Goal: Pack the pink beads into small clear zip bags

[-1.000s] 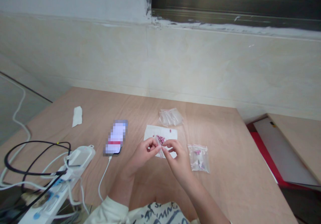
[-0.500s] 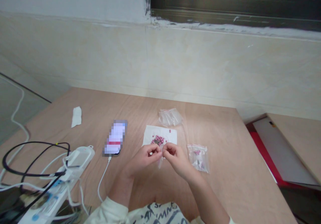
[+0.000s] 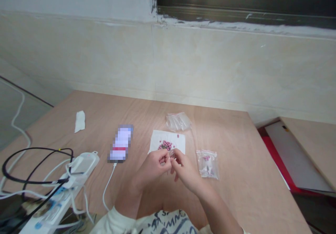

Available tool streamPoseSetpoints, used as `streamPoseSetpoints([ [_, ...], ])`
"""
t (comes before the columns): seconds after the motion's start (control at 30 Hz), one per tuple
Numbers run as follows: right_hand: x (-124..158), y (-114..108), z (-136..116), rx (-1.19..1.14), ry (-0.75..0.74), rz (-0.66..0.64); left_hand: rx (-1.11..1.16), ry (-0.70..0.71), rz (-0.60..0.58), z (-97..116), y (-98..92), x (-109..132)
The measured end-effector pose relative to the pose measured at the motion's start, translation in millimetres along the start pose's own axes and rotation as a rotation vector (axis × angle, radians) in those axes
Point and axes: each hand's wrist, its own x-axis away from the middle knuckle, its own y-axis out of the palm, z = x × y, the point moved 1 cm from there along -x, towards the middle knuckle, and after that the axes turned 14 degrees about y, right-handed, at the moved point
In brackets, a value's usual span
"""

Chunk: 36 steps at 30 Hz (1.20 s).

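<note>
My left hand [image 3: 154,164] and my right hand [image 3: 185,169] meet at the near edge of a white sheet of paper [image 3: 173,137], thumbs and forefingers pinched. Between the fingertips shows a small piece of clear plastic [image 3: 172,153], mostly covered by the fingers; whether it is a bag I cannot tell. Just beyond my fingers, a pile of small pink and dark beads [image 3: 166,145] lies on the paper, with a few strays near its far right corner. To the right of my right hand lies a clear zip bag [image 3: 208,164] with pink and dark pieces inside.
Several clear bags [image 3: 178,121] lie behind the paper. A phone [image 3: 121,143] on a white charging cable is to the left. Further left are a white power strip [image 3: 84,162] with tangled cables and a scrap of white paper [image 3: 80,121]. A wall borders the table's [image 3: 236,150] far edge.
Both hands have turned slightly, and my right fingers are now curled more underneath. The clear plastic has shifted from below the fingertips to above and between them.
</note>
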Motion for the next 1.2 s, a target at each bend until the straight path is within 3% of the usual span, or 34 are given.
streamPoseSetpoints([
  [0.1,-3.1,3.0,5.3,-0.026,0.063,-0.09,-0.038,0.013,-0.012,5.0,0.8,2.0],
  [0.2,-8.8,2.0,10.7,0.01,0.066,0.011,-0.066,0.025,-0.034,6.8,-2.6,4.5],
  [0.33,-11.5,-2.4,10.9,-0.105,0.015,0.124,0.066,-0.05,-0.042,0.6,-9.9,8.4],
  [0.47,-12.5,-3.4,6.5,-0.314,-0.043,-0.032,0.195,-0.198,0.077,-20.7,-17.0,14.5],
  [0.6,-24.3,5.0,11.2,-0.416,-0.054,-0.184,0.429,-0.293,0.034,-49.3,-14.9,22.7],
  [0.67,-34.9,11.0,20.4,-0.44,-0.045,-0.152,0.495,-0.327,0.037,-62.5,-13.3,26.2],
  [0.8,-53.6,18.2,43.5,-0.482,-0.012,0.052,0.494,-0.361,0.159,-85.2,-14.6,30.4],
  [0.93,-59.8,20.9,56.6,-0.397,-0.046,0.043,0.463,-0.404,0.288,-101.2,-17.2,32.6],
  [1.03,-63.6,24.1,62.9,-0.256,-0.051,-0.008,0.457,-0.413,0.306,-106.1,-17.3,33.4],
  [1.2,-73.2,26.2,71.2,-0.191,-0.048,0.014,0.482,-0.414,0.299,-108.0,-17.8,35.5],
])
